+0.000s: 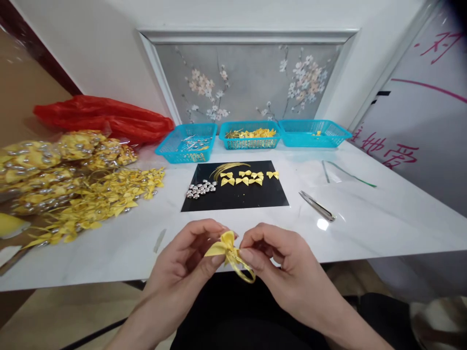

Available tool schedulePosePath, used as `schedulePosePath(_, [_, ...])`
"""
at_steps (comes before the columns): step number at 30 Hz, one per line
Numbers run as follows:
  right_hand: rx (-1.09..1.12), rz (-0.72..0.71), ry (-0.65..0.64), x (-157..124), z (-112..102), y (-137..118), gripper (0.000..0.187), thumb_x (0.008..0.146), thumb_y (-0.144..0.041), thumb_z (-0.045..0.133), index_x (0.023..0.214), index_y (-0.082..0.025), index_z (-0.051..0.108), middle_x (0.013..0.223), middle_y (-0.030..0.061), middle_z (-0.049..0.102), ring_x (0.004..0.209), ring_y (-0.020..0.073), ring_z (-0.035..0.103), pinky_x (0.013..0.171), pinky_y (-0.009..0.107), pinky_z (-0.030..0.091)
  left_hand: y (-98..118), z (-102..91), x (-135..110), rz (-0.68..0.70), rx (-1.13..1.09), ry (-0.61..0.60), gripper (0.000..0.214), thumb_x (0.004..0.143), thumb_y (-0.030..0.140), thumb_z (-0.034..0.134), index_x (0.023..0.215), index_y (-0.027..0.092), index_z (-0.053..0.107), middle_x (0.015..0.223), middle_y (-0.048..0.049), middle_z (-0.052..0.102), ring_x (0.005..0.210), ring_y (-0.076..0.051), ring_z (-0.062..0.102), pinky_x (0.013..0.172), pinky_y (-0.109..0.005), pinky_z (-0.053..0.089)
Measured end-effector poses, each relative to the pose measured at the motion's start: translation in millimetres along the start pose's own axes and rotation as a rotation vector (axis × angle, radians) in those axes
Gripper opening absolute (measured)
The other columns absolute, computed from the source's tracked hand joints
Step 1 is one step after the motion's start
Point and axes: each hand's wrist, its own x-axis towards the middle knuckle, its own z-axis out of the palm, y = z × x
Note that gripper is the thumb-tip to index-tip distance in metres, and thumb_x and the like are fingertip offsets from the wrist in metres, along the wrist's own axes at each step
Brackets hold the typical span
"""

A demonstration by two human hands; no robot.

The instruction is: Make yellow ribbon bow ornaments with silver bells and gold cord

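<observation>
A small yellow ribbon bow (pixel 225 244) with a gold elastic loop (pixel 244 270) hanging below it is pinched between both hands, just off the near edge of the white table (pixel 365 214). My left hand (pixel 184 262) grips the bow's left wing between thumb and fingers. The fingertips of my right hand (pixel 277 260) are closed on its middle and on the loop. Beyond them a black mat (pixel 237 197) carries several finished yellow bows (pixel 244 178), a bundle of gold cords (pixel 224 167) and a cluster of silver beads (pixel 200 188).
Three teal baskets (pixel 188 141) (pixel 250 133) (pixel 314 132) line the table's far edge. A heap of yellow bows (pixel 105 197) and bagged ones (pixel 40 165) lies at left, with a red plastic bag (pixel 105 116) behind. Metal tweezers (pixel 316 205) lie right of the mat.
</observation>
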Motion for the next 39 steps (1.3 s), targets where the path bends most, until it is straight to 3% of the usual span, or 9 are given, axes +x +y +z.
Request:
schedulePosePath(4, [-0.145, -0.102, 0.030, 0, -5, -5, 0.011, 0.093, -0.013, 0.055, 0.084, -0.019, 0.058, 0.077, -0.0038, 0.059, 0.065, 0.0083, 0.051, 0.058, 0.019, 0.040, 4, -0.1, -3, -0.064, -0.087, 0.047, 0.017, 0.092, 0.040, 0.064, 0.102, 0.030, 0.074, 0.116, -0.0025, 0.070, 0.100, -0.020, 0.070, 0.083, -0.024, 0.060])
schedulePosePath(7, [-0.287, -0.195, 0.042, -1, -5, -9, 0.014, 0.095, -0.012, 0.049, 0.084, -0.018, 0.055, 0.082, -0.0009, 0.058, 0.068, 0.0094, 0.051, 0.060, 0.021, 0.040, 6, -2.2, -4, -0.050, -0.033, 0.105, 0.030, 0.092, 0.052, 0.059, 0.097, 0.028, 0.075, 0.107, -0.0025, 0.070, 0.097, -0.022, 0.070, 0.086, -0.029, 0.060])
schedulePosePath(12, [-0.417, -0.253, 0.044, -4, 1, -10, 0.015, 0.097, -0.011, 0.044, 0.088, -0.019, 0.053, 0.081, -0.0006, 0.057, 0.064, 0.0101, 0.049, 0.056, 0.023, 0.038, 10, 3.9, -4, -0.087, 0.198, 0.097, 0.016, 0.082, 0.042, 0.076, 0.087, 0.026, 0.074, 0.081, 0.0007, 0.072, 0.079, -0.016, 0.067, 0.073, -0.020, 0.056])
schedulePosePath(19, [-0.321, -0.241, 0.042, 3, 2, -5, 0.021, 0.097, -0.008, 0.044, 0.111, -0.021, 0.051, 0.087, -0.0013, 0.060, 0.070, 0.0096, 0.054, 0.064, 0.022, 0.043, 15, 6.2, -2, -0.175, 0.124, -0.061, 0.016, 0.084, 0.036, 0.074, 0.077, 0.023, 0.074, 0.073, 0.0011, 0.069, 0.072, -0.013, 0.061, 0.068, -0.019, 0.049])
schedulePosePath(22, [-0.183, -0.188, 0.036, 6, 4, 0, 0.015, 0.098, -0.012, 0.044, 0.107, -0.021, 0.052, 0.084, -0.0014, 0.057, 0.069, 0.0103, 0.054, 0.063, 0.023, 0.044, 17, 4.4, -2, -0.245, -0.003, -0.077, 0.014, 0.081, 0.036, 0.077, 0.078, 0.023, 0.075, 0.074, 0.0008, 0.069, 0.073, -0.013, 0.063, 0.070, -0.019, 0.050])
schedulePosePath(27, [0.151, -0.002, 0.002, 0, -1, 5, 0.008, 0.100, -0.021, 0.048, 0.103, -0.022, 0.056, 0.088, -0.0020, 0.059, 0.068, 0.0082, 0.055, 0.062, 0.020, 0.048, 18, 5.3, -1, -0.295, -0.110, 0.006, 0.015, 0.084, 0.034, 0.075, 0.075, 0.023, 0.073, 0.073, 0.0018, 0.068, 0.075, -0.013, 0.062, 0.073, -0.020, 0.052])
schedulePosePath(31, [0.117, 0.080, -0.050, -4, -4, 0, 0.006, 0.097, -0.024, 0.056, 0.097, -0.020, 0.061, 0.087, -0.0011, 0.062, 0.069, 0.0087, 0.054, 0.060, 0.019, 0.044, 16, 9.5, -1, -0.226, -0.081, 0.054, 0.012, 0.084, 0.033, 0.075, 0.076, 0.024, 0.075, 0.076, 0.0021, 0.069, 0.077, -0.012, 0.062, 0.076, -0.019, 0.052])
schedulePosePath(34, [0.068, 0.078, -0.034, -4, -1, -3, 0.014, 0.097, -0.026, 0.056, 0.087, -0.018, 0.062, 0.075, -0.0015, 0.059, 0.065, 0.0096, 0.049, 0.055, 0.021, 0.038, 16, 13.4, -2, -0.213, -0.069, 0.025, 0.011, 0.084, 0.034, 0.075, 0.080, 0.024, 0.078, 0.078, 0.0001, 0.073, 0.079, -0.014, 0.064, 0.078, -0.020, 0.053])
schedulePosePath(39, [0.215, 0.165, -0.010, -4, 5, -4, 0.022, 0.098, -0.032, 0.053, 0.083, -0.017, 0.060, 0.066, -0.0036, 0.051, 0.057, 0.0083, 0.041, 0.049, 0.020, 0.033, 13, 12.8, -3, -0.214, -0.132, -0.003, 0.015, 0.087, 0.037, 0.071, 0.082, 0.025, 0.080, 0.084, -0.0018, 0.076, 0.081, -0.017, 0.068, 0.080, -0.024, 0.057])
